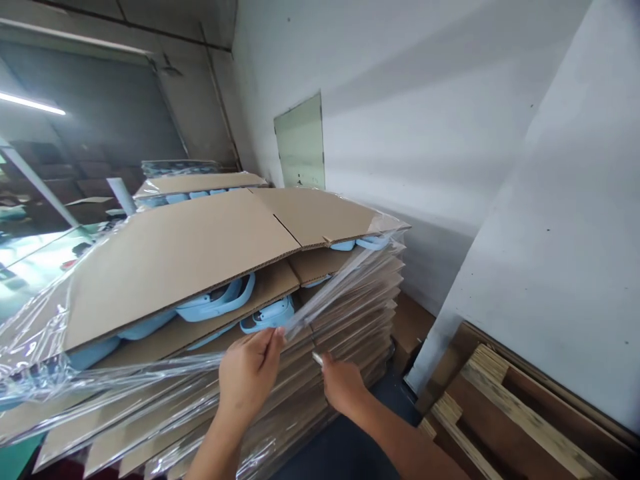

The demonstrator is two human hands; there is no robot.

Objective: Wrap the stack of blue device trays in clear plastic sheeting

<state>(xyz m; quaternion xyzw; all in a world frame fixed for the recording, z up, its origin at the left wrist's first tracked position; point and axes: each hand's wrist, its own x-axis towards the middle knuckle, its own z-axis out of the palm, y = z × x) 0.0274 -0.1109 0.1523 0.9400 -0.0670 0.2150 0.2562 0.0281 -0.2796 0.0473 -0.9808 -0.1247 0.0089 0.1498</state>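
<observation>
A tall stack of cardboard sheets (190, 247) with light blue plastic parts (215, 303) between the layers stands in front of me, wrapped in clear stretch film (345, 273). My left hand (250, 373) pinches a bunched strip of the film at the stack's near corner. The strip runs taut up to the right corner. My right hand (343, 383) is just right of it, closed around a small metallic object that pokes out toward the film; I cannot make out what it is.
A second wrapped stack (195, 183) stands behind the first. White walls (450, 133) close in on the right. Wooden boards and a pallet (505, 413) lean at the lower right. A dark floor gap (345, 447) lies between stack and boards.
</observation>
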